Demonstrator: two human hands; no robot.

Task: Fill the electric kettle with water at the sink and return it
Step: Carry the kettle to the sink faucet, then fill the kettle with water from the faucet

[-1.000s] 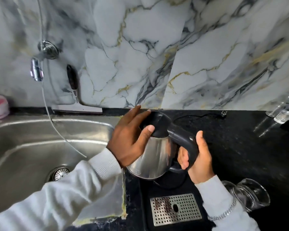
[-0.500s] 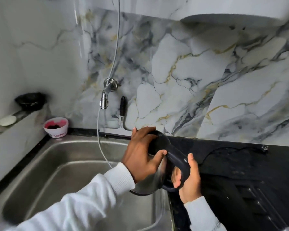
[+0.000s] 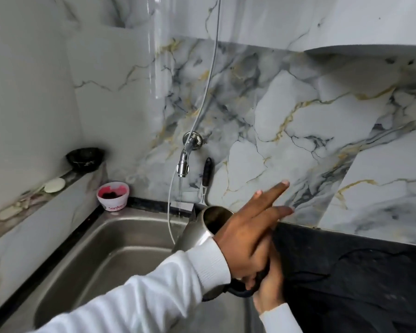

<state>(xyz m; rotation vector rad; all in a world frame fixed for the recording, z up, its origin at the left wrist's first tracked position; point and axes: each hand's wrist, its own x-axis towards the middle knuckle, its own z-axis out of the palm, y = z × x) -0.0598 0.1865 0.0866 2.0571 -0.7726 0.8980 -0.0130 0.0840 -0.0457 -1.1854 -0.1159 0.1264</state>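
Observation:
The steel electric kettle (image 3: 196,233) hangs tilted over the right end of the sink (image 3: 101,263), its mouth open and facing up toward the wall. My right hand (image 3: 268,294) grips its black handle from below. My left hand (image 3: 247,236) lies across the kettle's top behind the mouth with its fingers stretched out toward the wall; the lid is hidden under it. The wall tap (image 3: 184,162) runs a thin stream of water that falls just left of the kettle's mouth.
A thin hose (image 3: 169,212) hangs from above into the sink. A pink-and-white cup (image 3: 113,197) stands at the sink's back corner. A black bowl (image 3: 85,158) and soap (image 3: 54,185) sit on the left ledge. A black-handled scraper (image 3: 207,174) leans against the wall. Black counter (image 3: 346,267) lies to the right.
The kettle has moved left from the counter to over the sink, and its mouth is now uncovered. My left hand's fingers have straightened out. The view swung up and left.

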